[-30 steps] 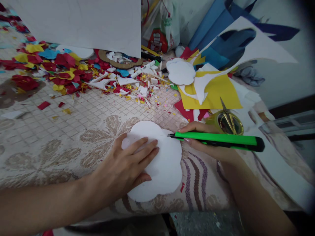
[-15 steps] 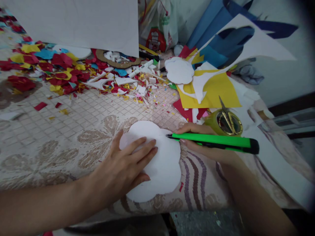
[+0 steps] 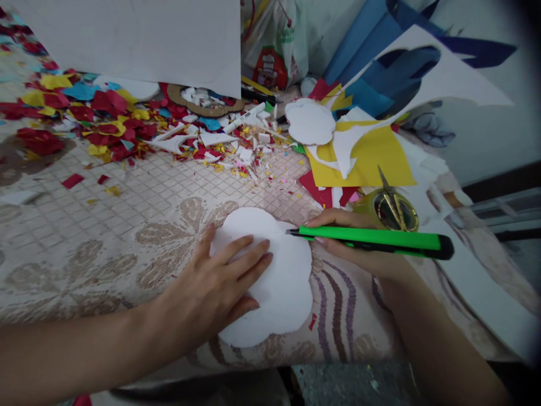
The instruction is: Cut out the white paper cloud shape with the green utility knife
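A white scalloped foam sheet [image 3: 283,287], shaped like a cloud or flower, lies flat on the patterned tablecloth near the front edge. Across its left half rests my left hand [image 3: 230,276], fingers spread and pressing on the surface. My right hand [image 3: 342,234] grips a green and black utility knife [image 3: 376,238] from the right side. The knife lies nearly level, its short blade pointing left over the sheet's upper right edge. Whether the blade tip touches the foam I cannot tell. Part of the sheet is hidden under my left hand.
Gold-handled scissors [image 3: 393,206] lie on a roll of tape behind my right hand. Yellow sheet [image 3: 372,158], a smaller white scalloped piece [image 3: 310,121] and white offcuts sit at the back right. Coloured scraps [image 3: 114,124] cover the back left, below a large white board [image 3: 147,45].
The utility knife's rear end has shifted slightly right and up, with the blade staying near the same edge. My left hand stays on the foam sheet; the whole view has moved a little.
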`<state>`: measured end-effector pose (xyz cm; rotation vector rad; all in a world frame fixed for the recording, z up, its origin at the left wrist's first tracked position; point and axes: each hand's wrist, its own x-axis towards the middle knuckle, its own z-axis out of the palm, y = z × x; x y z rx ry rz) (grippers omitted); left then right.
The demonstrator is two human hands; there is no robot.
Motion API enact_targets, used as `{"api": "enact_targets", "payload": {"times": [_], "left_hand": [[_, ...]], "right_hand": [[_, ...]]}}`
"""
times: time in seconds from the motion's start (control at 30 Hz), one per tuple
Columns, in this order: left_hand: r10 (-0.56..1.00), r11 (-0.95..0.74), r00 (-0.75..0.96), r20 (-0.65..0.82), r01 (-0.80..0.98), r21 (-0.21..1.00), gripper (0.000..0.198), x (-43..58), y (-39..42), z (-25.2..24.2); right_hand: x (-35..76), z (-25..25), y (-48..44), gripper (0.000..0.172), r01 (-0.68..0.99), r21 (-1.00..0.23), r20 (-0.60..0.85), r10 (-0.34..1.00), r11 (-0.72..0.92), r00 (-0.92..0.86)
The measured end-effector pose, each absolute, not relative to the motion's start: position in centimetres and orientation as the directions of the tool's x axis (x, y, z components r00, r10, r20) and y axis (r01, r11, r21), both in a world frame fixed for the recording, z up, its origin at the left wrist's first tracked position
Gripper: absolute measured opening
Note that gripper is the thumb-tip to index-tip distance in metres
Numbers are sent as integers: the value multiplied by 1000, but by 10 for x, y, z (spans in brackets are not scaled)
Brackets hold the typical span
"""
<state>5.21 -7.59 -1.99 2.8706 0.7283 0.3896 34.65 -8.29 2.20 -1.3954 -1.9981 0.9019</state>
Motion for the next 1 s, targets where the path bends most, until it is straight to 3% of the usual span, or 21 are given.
{"api": "enact_targets", "payload": {"times": [0.37,0.57,0.73,1.0], "left_hand": [[484,-871,849,211,444,212,47,53,-75,-21],[481,-874,847,228,443,197,44,53,-75,-21],[479,-875,852,210,444,194,44,53,-75,-20],[475,-877,855,208,440,191,43,53,-75,-20]], "right_hand": [[343,22,-85,17,580,-765,71,932,280,-355],[350,23,-86,20,541,-779,175,938,317,-298],[348,20,-80,22,498,-813,119,922,303,-368],[347,17,-78,18,499,-835,62,941,231,-332]]}}
